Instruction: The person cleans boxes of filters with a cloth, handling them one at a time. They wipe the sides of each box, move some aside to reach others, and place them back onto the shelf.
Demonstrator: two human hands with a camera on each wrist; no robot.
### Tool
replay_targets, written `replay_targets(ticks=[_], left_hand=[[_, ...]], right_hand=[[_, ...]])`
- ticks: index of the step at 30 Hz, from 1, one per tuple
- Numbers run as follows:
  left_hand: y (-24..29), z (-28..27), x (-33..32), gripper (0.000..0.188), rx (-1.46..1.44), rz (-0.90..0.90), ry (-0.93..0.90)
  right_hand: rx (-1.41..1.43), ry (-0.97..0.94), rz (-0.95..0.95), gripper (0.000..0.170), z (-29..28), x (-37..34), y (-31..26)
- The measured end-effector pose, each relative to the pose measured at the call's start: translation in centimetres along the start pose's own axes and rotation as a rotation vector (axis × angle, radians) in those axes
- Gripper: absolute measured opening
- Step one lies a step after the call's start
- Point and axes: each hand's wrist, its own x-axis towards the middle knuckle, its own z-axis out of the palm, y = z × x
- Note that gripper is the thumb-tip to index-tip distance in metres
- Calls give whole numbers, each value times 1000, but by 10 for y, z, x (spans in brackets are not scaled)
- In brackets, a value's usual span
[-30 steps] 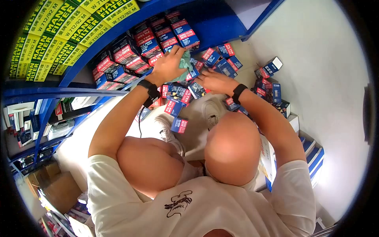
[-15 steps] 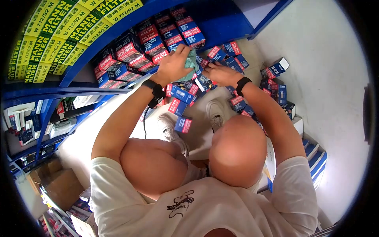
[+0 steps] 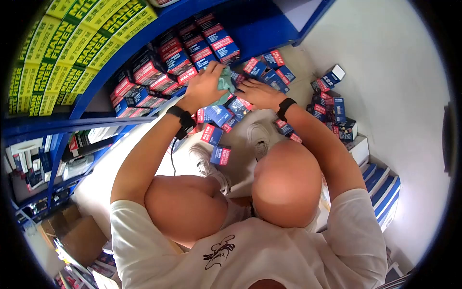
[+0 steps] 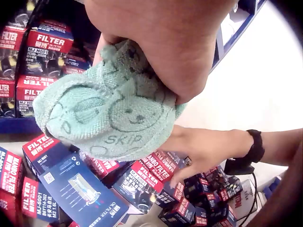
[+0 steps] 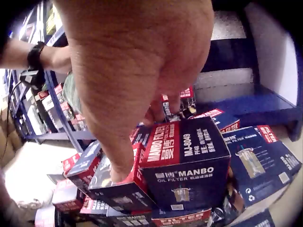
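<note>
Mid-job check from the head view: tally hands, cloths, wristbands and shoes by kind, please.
Bare left hand and right hand: 2
Crumpled pale-green fabric cloth: 1
Black looped wristbands: 2
White shoes: 2
Total: 7

An auto-parts stockroom, or a stock corner of a parts shop.
In the head view, matching yellow-and-green MANN FILTER boxes (image 3: 72, 53) fill a shelf at ten o'clock; red-and-blue oil filter boxes (image 3: 175, 53) stack on blue shelving (image 3: 269, 31) at eleven, more lying on the floor toward one. A rack of mixed packages (image 3: 36, 154) stands at nine, brown cartons (image 3: 84, 243) at eight. Close up, labels read "MANBO OIL FILTER".
</note>
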Motion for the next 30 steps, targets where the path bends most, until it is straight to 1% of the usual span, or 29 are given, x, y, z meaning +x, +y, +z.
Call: replay_targets(ticks=[3,4,5,7,8,9,11,12,13,15,16,18,19,20,21,22,24,25,27,28,30], left_hand=[[5,0,4,66,17,10,4],[7,0,6,66,14,20,12],[10,1,9,66,12,37,14],[17,0,15,66,19,47,-1],[20,1,18,66,32,58,-7],[24,2,20,66,32,71,-6],[31,5,26,67,32,106,13],[36,5,29,67,30,104,0],[38,7,31,67,33,113,-2],[44,11,36,67,45,132,-10],[53,7,38,67,38,94,-58],[56,12,45,68,31,128,-50],[57,15,47,70,21,154,-40],[57,19,50,70,17,164,-42],[60,19,52,70,19,170,-44],[62,20,53,69,18,150,-74],[64,22,56,68,45,126,-104],[64,24,57,68,47,129,-109],[62,27,59,68,23,127,-116],[61,28,59,68,17,132,-108],[59,31,60,67,16,130,-111]], right_hand=[[3,15,85,63,-14,-8,0],[-12,118,97,55,-12,-13,2],[-20,120,112,55,-12,-18,4],[-168,177,205,31,-17,-28,10],[-136,210,298,22,-19,-37,11],[-142,213,309,22,-17,-46,16],[-122,295,587,22,-12,-65,26],[-127,297,672,20,-4,-76,33],[-128,301,680,20,-4,-88,36],[-92,217,950,18,-3,-112,42],[-91,220,958,18,6,-126,49],[-49,226,1105,19,20,-147,59],[-46,228,1112,19,24,-155,61],[-11,192,1214,19,29,-162,62],[25,155,1314,19,33,-170,65],[28,157,1320,19,40,-177,71],[72,256,1526,32,58,-188,86],[76,256,1531,32,64,-191,93],[159,436,1756,48,72,-197,106],[160,438,1759,48,74,-202,110],[124,599,1596,62,75,-207,114]])
